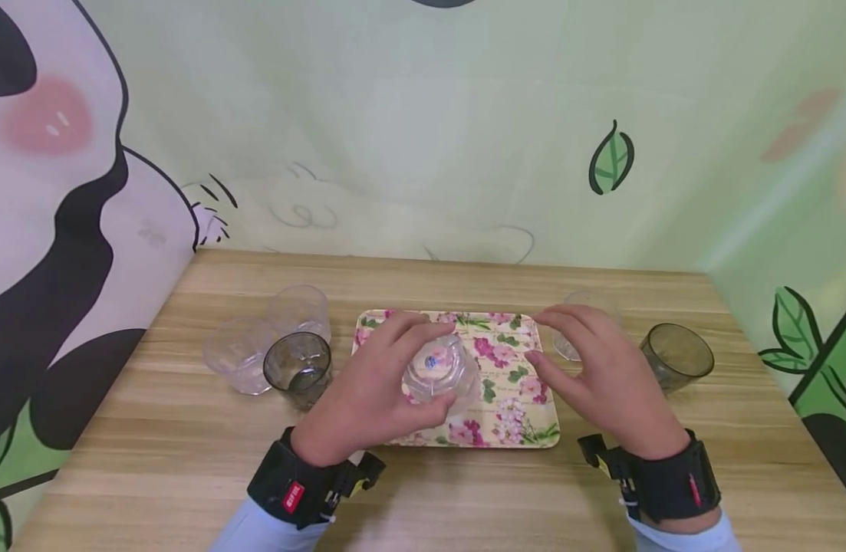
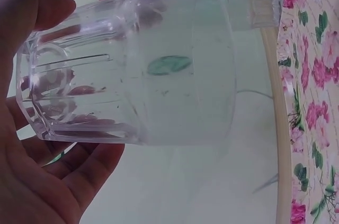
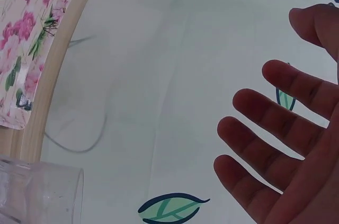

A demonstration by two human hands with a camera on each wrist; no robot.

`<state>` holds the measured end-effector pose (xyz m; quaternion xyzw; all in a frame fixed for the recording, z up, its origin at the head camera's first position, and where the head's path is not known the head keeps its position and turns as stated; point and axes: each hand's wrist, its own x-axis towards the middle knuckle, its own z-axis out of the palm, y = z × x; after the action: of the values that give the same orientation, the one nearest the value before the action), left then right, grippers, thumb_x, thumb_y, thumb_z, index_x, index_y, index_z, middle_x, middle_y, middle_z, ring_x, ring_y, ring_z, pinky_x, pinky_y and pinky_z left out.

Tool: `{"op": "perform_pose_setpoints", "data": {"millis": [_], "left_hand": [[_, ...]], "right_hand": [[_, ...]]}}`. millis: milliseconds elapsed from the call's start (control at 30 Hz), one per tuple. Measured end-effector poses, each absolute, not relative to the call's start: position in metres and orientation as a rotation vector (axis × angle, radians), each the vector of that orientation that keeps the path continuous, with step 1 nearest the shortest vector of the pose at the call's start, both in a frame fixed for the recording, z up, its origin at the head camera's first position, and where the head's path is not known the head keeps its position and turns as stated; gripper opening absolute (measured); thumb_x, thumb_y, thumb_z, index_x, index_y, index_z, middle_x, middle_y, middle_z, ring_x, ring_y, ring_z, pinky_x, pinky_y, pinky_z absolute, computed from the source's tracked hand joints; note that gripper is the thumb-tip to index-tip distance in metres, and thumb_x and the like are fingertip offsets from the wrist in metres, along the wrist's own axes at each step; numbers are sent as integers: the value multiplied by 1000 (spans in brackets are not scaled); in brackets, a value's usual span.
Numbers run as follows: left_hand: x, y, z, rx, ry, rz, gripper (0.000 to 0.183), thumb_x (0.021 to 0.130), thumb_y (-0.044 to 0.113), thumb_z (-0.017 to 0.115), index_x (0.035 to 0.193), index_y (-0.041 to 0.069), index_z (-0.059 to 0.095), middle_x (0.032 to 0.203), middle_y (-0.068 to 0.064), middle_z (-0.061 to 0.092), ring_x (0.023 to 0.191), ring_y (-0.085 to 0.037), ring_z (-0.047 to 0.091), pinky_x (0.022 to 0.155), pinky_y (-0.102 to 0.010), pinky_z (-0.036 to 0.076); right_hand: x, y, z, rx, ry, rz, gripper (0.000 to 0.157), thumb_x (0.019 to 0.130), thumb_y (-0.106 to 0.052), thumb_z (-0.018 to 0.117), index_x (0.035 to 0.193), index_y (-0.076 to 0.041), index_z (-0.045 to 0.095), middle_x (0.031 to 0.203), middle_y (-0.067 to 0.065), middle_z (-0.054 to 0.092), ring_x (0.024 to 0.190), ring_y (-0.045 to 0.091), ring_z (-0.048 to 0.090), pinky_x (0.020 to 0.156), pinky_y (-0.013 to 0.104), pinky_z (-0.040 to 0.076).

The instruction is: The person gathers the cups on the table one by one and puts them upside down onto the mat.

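Note:
My left hand (image 1: 367, 391) grips a clear faceted glass (image 1: 438, 366) from above, thumb on one side and fingers on the other. The glass is upside down, its base toward the palm (image 2: 47, 97) and its rim pointing down. It is over a floral tray (image 1: 512, 418); in the left wrist view its rim appears above the tray surface. My right hand (image 1: 605, 376) hovers by the tray's right edge, holding nothing, its fingers (image 3: 265, 113) spread and slightly bent. Behind that hand stands another clear glass (image 1: 567, 349), partly hidden by it.
On the left of the wooden table (image 1: 464, 498) stand two clear glasses (image 1: 236, 356) (image 1: 298, 307) and a dark tinted glass (image 1: 298, 368), close together. A second dark glass (image 1: 678, 356) stands at the right. A printed wall (image 1: 423, 153) rises behind the table.

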<state>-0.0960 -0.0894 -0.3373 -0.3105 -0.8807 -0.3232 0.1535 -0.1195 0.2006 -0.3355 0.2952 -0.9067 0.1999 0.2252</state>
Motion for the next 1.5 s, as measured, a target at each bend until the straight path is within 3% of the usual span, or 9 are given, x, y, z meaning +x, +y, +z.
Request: {"op": "perform_pose_setpoints", "data": {"millis": [367,700,1033,1333,1500], "left_hand": [[-98,-90,-344,-827,-2623,-862,69,79,34,78,141,14,55,122,-9,61,109,-20,56,93,-43,60],[-106,-87,-356,-709,-2678,-821,65,79,36,78,136,11,58,133,-12,64,122,-27,60,102,-48,58],[-117,-90,-367,-620,-2652,-808,63,78,35,80,132,8,60,130,-14,65,119,-29,60,100,-47,58],[-123,-94,-363,-541,-2713,-720,64,81,39,77,135,10,58,127,-15,67,114,-29,63,93,-48,61],[-125,-96,-358,-513,-2762,-688,69,82,39,76,139,8,54,125,-17,65,104,-28,64,81,-44,64]], "right_hand": [[-121,202,-338,856,-2488,573,46,84,-24,77,124,-5,65,121,19,69,115,36,60,92,59,57],[-123,203,-339,859,-2499,608,45,85,-25,77,125,-7,66,123,18,69,117,35,59,93,59,55],[-125,204,-343,851,-2534,609,43,86,-26,76,124,-8,66,125,16,68,117,33,59,92,57,58],[-125,203,-343,858,-2542,621,42,86,-26,77,122,-8,66,123,15,69,115,31,60,90,55,59],[-125,203,-344,859,-2546,624,41,86,-26,77,122,-8,67,124,15,69,115,31,60,89,55,59]]}}
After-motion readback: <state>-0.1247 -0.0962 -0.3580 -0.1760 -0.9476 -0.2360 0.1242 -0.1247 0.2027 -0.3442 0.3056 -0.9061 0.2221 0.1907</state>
